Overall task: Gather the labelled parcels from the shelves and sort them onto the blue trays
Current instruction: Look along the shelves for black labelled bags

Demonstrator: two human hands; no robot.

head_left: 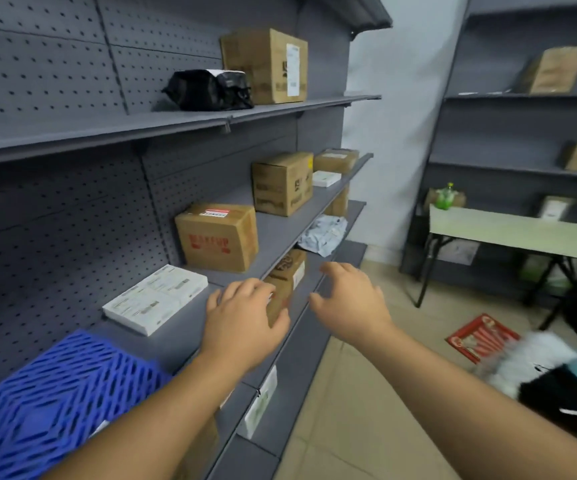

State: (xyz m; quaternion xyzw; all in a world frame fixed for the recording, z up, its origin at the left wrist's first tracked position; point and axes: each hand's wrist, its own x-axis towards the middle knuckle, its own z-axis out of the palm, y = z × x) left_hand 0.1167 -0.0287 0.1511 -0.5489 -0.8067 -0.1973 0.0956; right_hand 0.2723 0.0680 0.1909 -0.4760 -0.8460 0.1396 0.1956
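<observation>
Both hands reach forward over the edge of a grey metal shelf (280,237). The left hand (245,317) has its fingers spread and lies against a small brown cardboard box with a white label (288,277), which stands on the lower shelf just under the shelf edge; I cannot tell if the hand already grips it. The right hand (352,299) is open, its fingers curled a little, and it hovers just right of this box without touching it.

Just left of the left hand, a flat white parcel with printed labels (157,299) lies on the shelf. Beyond it stands a brown carton with red print and a red-and-white sticker (219,237), and further away a taller brown carton (281,183). Behind that are a thin white packet (325,178) and another brown box (336,160). Beyond the right hand, one level lower, a crumpled pale plastic mailer bag (323,235) lies. On the upper shelf a black plastic bag parcel (210,90) sits beside a large brown carton with a long white label (266,65).

Near the left forearm, at the bottom left, a blue plastic lattice tray (55,389) rests on the shelf.

The back wall of the shelving is grey pegboard (55,81). The floor is of pale tiles (366,410). Far to the right of the right hand a pale green folding surface (508,230) stands, with a green bottle (444,197) on it, and behind it more grey shelves with brown boxes.
</observation>
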